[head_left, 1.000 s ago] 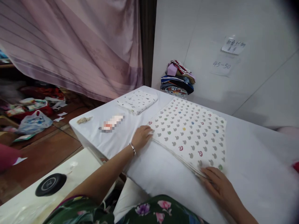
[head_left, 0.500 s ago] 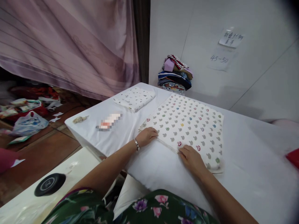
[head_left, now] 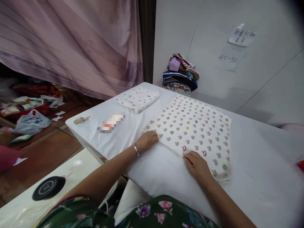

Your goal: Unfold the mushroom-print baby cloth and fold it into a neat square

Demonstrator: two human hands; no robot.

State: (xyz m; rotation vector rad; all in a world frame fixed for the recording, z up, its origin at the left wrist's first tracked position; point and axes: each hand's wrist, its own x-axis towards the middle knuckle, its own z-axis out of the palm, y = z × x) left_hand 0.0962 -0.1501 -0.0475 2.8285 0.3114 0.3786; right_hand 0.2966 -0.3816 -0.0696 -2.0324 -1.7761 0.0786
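A folded white cloth (head_left: 190, 126) with small grey and coloured mushroom-like prints lies flat on the white-covered table (head_left: 256, 177). Its layered edge faces me. At the left part of that near edge, my left hand (head_left: 147, 141), with a bracelet at the wrist, is closed on the cloth. Farther right along the same edge, my right hand (head_left: 196, 164) pinches the fabric between thumb and fingers. The fingertips of both hands are partly hidden. A second folded cloth (head_left: 139, 98), white with small dark prints, rests beyond my left hand, apart from it.
A blurred-out item (head_left: 111, 123) and a small beige scrap (head_left: 81, 120) lie on the table's left side. Folded clothes (head_left: 181, 74) are stacked by the wall. A black round object (head_left: 48, 188) sits on a pale surface at lower left. Bags (head_left: 32, 122) crowd the floor.
The view has shifted slightly. Both hands remain at the near edge of the printed cloth, which lies much as before.
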